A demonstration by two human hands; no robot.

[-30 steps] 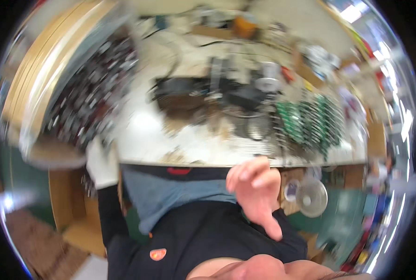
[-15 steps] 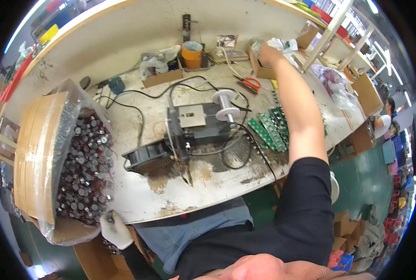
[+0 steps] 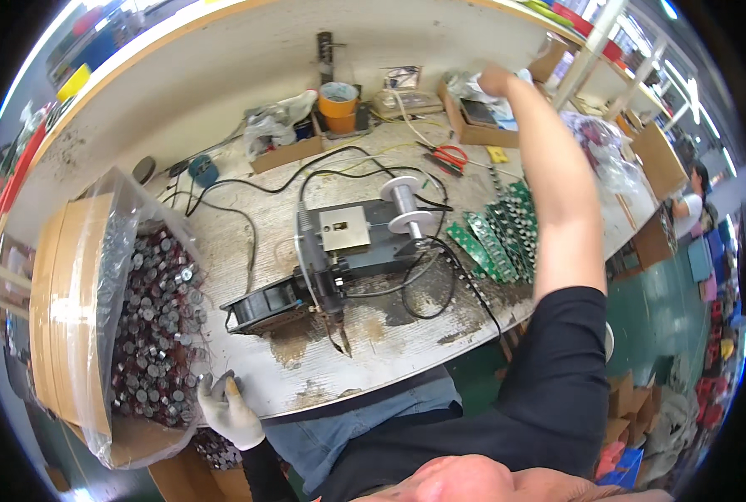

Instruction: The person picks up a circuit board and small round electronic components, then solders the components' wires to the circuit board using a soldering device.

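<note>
My left hand (image 3: 232, 416), in a white glove with dark fingertips, is at the table's front edge. Its fingers are spread, with nothing visible between them. Beside it, a plastic-lined carton holds a heap of small round metal motors (image 3: 151, 335) with thin dark red wires. My bare right hand (image 3: 497, 81) reaches to the back right, over a low cardboard box (image 3: 477, 134) with clear plastic and a dark flat item in it. The fingers of this hand point away and are hidden, so any hold does not show. Under my right forearm lie several green circuit boards (image 3: 498, 238).
A soldering machine (image 3: 356, 238) with a solder wire spool (image 3: 406, 205) occupies the middle of the table. Black cables (image 3: 306, 180) loop around it. Red-handled pliers (image 3: 448, 159), a yellow sponge (image 3: 497, 154) and an orange tub (image 3: 338, 105) are behind. Another person (image 3: 692, 201) is at far right.
My right hand has risen and shifted slightly right, uncovering the low box and yellow sponge. My left hand has moved a little right, away from the motors, and its fingers have spread.
</note>
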